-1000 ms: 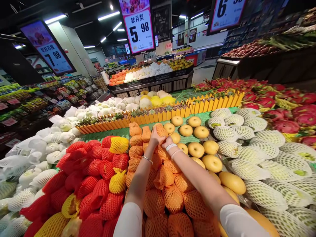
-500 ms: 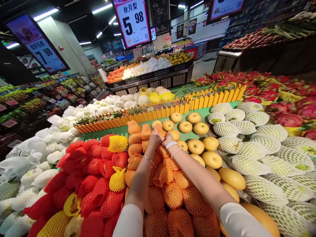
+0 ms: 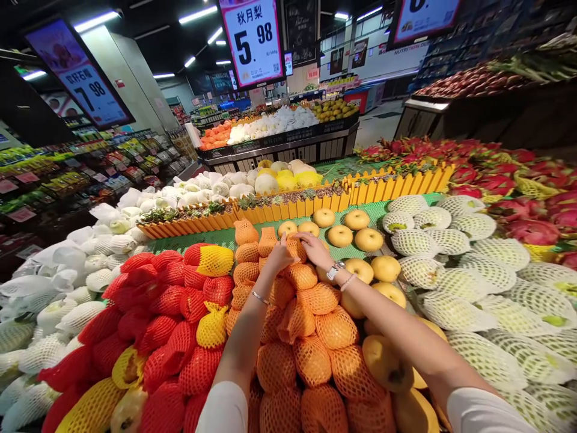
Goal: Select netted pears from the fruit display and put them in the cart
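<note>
Desk [image 3: 180, 243]: green-matted, crowded with round produce. Likely hazard here: either forearm brushing the stacks could start fruit rolling or sliding, since little looks wedged in place.

Orange-netted heap [image 3: 313, 358], centre, directly below and between the arms. Red-netted heap [image 3: 169, 300] to its left, a few yellow nets mixed in. White-netted fruit [image 3: 491, 300] well off to the right.

Un-netted tan fruit [image 3: 340, 236] beside and beyond the right hand; some lie beneath the right forearm in view, hindering a low sideways sweep. Without nets, they would probably bruise most readily if knocked.

Yellow picket fence [image 3: 293, 208] with small plants bars the far side; overreaching could bump it.

Left hand [image 3: 280, 255]: fingers folded about the near-left side of one netted fruit [image 3: 295, 249], at the heap's far end. Right hand [image 3: 318, 251]: fingers bent over its top; grip or mere touch, cannot tell. A one-sided hold could let it twist loose.

Smallest: wristwatch [image 3: 333, 272], right wrist; might snag netting.
</note>
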### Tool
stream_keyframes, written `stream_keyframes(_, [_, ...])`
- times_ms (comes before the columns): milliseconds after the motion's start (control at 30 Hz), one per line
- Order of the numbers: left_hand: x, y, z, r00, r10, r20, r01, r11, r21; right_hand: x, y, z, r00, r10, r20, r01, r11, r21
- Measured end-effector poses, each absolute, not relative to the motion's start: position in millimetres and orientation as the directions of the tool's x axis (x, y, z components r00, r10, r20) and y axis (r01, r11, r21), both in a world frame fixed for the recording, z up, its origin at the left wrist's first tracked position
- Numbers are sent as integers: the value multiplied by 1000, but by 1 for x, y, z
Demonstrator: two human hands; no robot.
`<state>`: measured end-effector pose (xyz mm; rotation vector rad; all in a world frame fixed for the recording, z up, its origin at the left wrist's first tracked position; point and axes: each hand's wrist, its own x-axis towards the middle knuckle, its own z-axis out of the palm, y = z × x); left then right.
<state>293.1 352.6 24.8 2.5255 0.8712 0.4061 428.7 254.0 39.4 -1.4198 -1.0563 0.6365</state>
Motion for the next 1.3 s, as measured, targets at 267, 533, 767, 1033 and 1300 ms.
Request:
stream_keyframes(267, [276,353,31,863,500,76,493,-865,93,443,271,22,135,980,145,759,-8,-651])
stream_keyframes(533, [288,348,26,868,492,60,496,-865,-75,429,267,15,58,992,108,959,-26,-281])
stream_keyframes(767, [285,338,21,866,496,66,500,-863,-77,423,266,15,37,996,86,990,-25,-135])
stream_keyframes(1033, [254,335,21,914,405,-2,404,-912,63,439,264,21,-52,998,22,986,55,-160])
stream_keyframes(1300, [119,294,42,757,569,321,406,-795,450,441,261,15,-17,999,40,983,24,-180])
